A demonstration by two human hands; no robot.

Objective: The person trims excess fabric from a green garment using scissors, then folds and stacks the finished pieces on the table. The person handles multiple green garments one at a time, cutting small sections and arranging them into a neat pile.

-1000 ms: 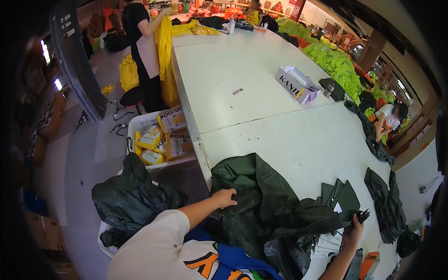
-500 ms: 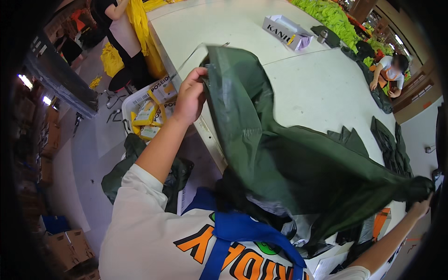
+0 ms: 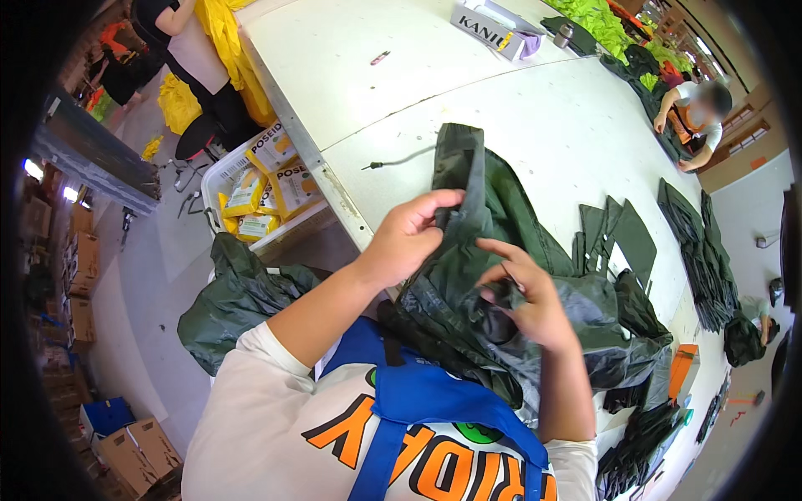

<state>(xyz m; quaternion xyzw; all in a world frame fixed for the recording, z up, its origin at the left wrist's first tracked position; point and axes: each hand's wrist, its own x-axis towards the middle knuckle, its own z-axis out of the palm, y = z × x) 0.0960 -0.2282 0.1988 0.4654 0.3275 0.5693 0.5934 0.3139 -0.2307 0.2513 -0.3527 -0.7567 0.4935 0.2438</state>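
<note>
A dark green waterproof garment point(image 3: 493, 200) with a shiny grey-green inner side lies bunched before me, partly on the white table and partly against my body. My left hand point(image 3: 409, 238) is closed on its upper edge, thumb and fingertips pinching the fabric beside a raised, folded strip. Over the crumpled middle, my right hand point(image 3: 535, 301) has its fingers spread and curved, slightly blurred, close against the dark cloth. A thin cord point(image 3: 403, 159) with a dark end trails from the garment onto the tabletop.
Left of the white table point(image 3: 376, 92), a white bin point(image 3: 209, 196) holds yellow packets, near a draped green garment point(image 3: 242, 305). Dark green pieces point(image 3: 618, 234) and an orange-sided box point(image 3: 683, 371) lie right. A grey box point(image 3: 493, 29) stands far off; co-workers stand around.
My right hand has come in from the far right to beside my left. My left hand has moved down and right. The stretched-out garment has become bunched.
</note>
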